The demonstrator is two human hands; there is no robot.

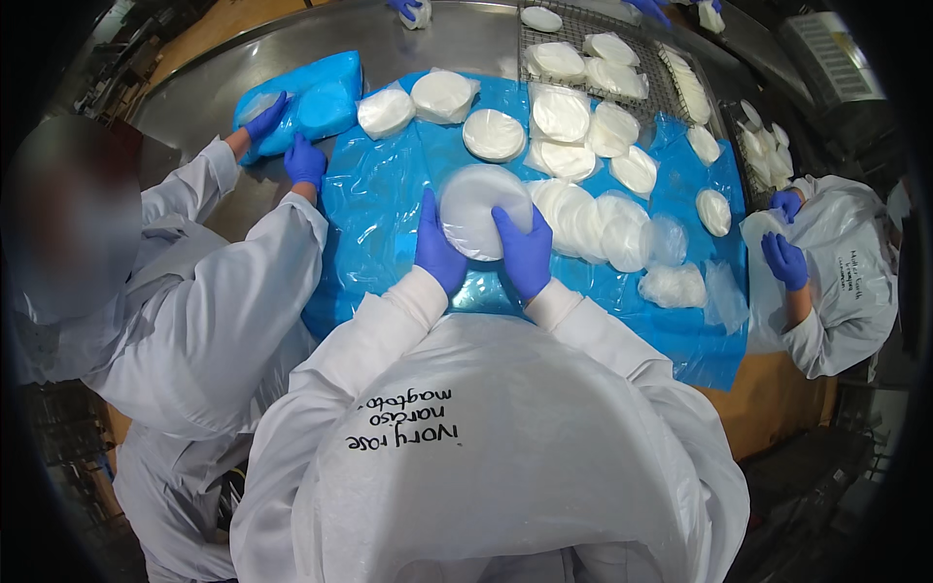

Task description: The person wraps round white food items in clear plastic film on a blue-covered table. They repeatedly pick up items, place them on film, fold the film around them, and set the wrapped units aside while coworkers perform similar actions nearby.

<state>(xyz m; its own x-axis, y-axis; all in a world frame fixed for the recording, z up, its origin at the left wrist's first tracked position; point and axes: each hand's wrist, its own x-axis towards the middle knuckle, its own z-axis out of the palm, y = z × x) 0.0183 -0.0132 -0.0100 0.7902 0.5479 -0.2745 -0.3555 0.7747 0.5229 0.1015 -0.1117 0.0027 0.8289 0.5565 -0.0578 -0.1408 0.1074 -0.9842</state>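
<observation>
Between my two gloved hands is a round white stack of flat discs [477, 200] topped by a translucent plastic sheet. My left hand [440, 255] grips its left edge, fingers along the side. My right hand [526, 251] holds the lower right edge, with the thumb on top. Below the stack lies a blue plastic sheet [372, 211]. To the right of my right hand, a fanned row of thin white discs [576, 215] overlaps translucent round film sheets [667, 240]. A single round white stack [494, 135] sits just beyond my hands.
Bagged white discs [560, 114] lie farther back, near a wire rack [532, 44] on the steel table [306, 40]. Crumpled film [672, 286] lies at right. A co-worker's gloved hands [305, 160] touch a blue bag [328, 102] at left; another person [824, 270] stands at right.
</observation>
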